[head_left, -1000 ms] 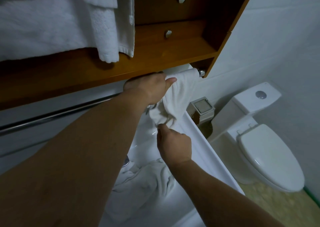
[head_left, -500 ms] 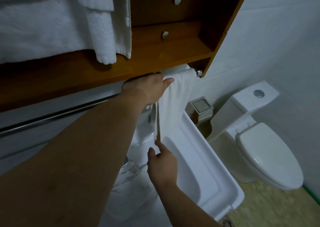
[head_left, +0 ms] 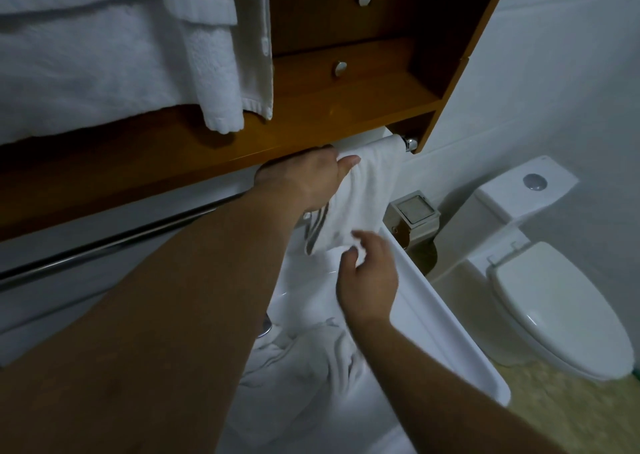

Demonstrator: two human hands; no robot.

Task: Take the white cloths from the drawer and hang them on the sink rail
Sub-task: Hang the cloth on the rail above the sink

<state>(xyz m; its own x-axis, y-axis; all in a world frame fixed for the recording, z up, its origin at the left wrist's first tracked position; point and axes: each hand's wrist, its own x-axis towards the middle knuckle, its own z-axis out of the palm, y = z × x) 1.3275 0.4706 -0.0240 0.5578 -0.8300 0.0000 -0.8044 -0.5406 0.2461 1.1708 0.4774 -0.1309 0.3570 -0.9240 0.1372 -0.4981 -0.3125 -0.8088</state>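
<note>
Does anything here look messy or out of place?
Yes. A crumpled heap of white cloth lies in the white basin instead of hanging. The white cloth on the chrome rail is bunched at its lower end, where the right hand meets it; the left hand holds its top.

This is a bathroom, most likely in a home or a hotel room. Just right of the right hand [head_left: 369,277] stands a white toilet [head_left: 554,301] with its lid down and a flush button on the cistern, on a pale speckled floor. Under both hands lies a white basin [head_left: 446,332], and a chrome rail [head_left: 114,242] runs along its front, left of the left hand [head_left: 304,180]. Above that hand a wooden shelf unit [head_left: 311,114] holds thick white towels [head_left: 104,55] (folded and draped over the edge). Beyond the right hand, a small metal box [head_left: 414,213] sits against the plain white wall.
</note>
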